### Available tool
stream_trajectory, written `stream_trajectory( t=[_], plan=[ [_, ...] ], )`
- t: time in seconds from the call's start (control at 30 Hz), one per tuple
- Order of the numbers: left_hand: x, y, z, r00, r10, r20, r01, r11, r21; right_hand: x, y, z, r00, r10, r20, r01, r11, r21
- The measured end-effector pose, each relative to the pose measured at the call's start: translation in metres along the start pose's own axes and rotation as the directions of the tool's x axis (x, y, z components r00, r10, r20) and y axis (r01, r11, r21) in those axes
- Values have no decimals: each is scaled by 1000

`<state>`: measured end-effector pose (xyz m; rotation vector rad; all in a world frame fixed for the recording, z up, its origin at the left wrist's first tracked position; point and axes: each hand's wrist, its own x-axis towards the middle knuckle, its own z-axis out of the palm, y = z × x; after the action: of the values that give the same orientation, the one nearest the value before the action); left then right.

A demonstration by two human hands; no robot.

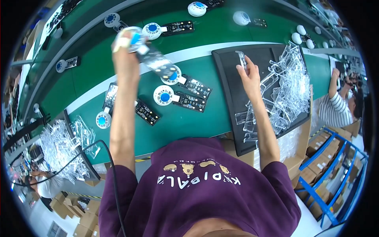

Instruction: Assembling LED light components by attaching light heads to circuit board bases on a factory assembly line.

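My left hand (124,57), somewhat blurred, is closed on a circuit board assembly (157,63) with a white round head and a blue centre, held above the green worktable (189,128). My right hand (250,79) pinches a small clear plastic part (241,59) over a black tray (226,65). In that tray lies a heap of clear plastic frames (292,89). Between my arms, a circuit board assembly (190,102) rests on the table with another (195,87) just behind it. A further board (147,112) is partly hidden by my left forearm.
Across the far green strip (221,31) lie several more assemblies, one being a round-headed board (173,28). At the left stands another heap of clear plastic parts (61,148). A black cable (110,158) hangs by my left arm. A person in a striped sleeve (335,106) is at the right.
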<state>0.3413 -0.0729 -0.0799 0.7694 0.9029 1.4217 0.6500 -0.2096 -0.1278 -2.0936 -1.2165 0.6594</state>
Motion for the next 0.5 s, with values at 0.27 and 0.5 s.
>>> stream_trajectory(
  t=[0.27, 0.5],
  plan=[
    [-33, -54, 56, 988, -154, 24, 156, 978, -139, -59, -107, 57, 850, -527, -16, 505, 821, -266],
    [-53, -47, 56, 992, -124, 28, 125, 991, -46, -65, -106, 69, 751, -651, -105, 576, 726, -376]
  ],
)
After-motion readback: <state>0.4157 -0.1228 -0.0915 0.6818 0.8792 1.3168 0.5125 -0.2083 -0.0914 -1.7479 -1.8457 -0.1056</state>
